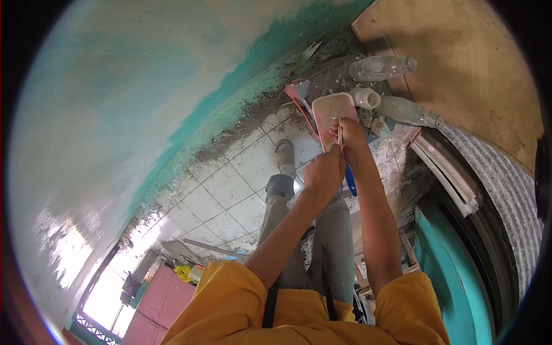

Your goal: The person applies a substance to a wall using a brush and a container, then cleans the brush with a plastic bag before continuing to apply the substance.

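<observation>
My left hand (325,172) is closed, its fingers beside a blue handle (351,180) that shows between my forearms. Just beyond it, my right hand (352,137) pinches a narrow pale blade-like strip (340,137), roughly in line with the handle; I cannot tell whether the two are one tool. Both hands are at the near edge of a pinkish rectangular tub (315,110), which holds a smooth beige paste. To its right stands an open whitish jar (366,99). Clear bottles (382,68) lie or lean close by, one beyond the jar and another to its right.
A wall (172,75) with worn turquoise paint rises on the left. Dirty white tiles (227,186) cover the floor, with debris along the wall. A wooden panel (460,63), corrugated sheet (489,167) and turquoise board (445,270) stand on the right. A pink cabinet (158,302) is lower left.
</observation>
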A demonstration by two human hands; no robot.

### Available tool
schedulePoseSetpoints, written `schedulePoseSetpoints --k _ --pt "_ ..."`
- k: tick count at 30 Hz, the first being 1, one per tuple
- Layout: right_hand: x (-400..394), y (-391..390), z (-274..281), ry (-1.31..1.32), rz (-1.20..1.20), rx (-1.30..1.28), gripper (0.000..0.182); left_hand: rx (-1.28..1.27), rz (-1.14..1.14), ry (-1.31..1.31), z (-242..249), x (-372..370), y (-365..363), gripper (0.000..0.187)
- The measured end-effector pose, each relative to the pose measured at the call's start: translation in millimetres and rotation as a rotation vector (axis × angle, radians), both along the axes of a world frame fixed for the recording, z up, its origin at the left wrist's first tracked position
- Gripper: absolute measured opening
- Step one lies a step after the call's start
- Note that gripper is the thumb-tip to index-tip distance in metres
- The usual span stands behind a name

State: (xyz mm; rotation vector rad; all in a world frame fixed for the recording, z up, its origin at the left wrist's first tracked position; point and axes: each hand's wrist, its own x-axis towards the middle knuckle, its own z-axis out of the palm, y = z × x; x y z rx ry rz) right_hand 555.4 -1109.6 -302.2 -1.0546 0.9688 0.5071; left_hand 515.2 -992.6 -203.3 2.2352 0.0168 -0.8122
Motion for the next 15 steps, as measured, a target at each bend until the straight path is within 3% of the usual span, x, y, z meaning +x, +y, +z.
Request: schedulePoseSetpoints --k 8,15 --pt "0 0 -11 0.036 0.061 0.017 0.021 0.061 -0.044 0.01 -16 4 5 0.021" --pt "-9 -10 27 0.053 0.234 -0.081 0.031 0.072 0.0 0.05 -26 3 6 0.025"
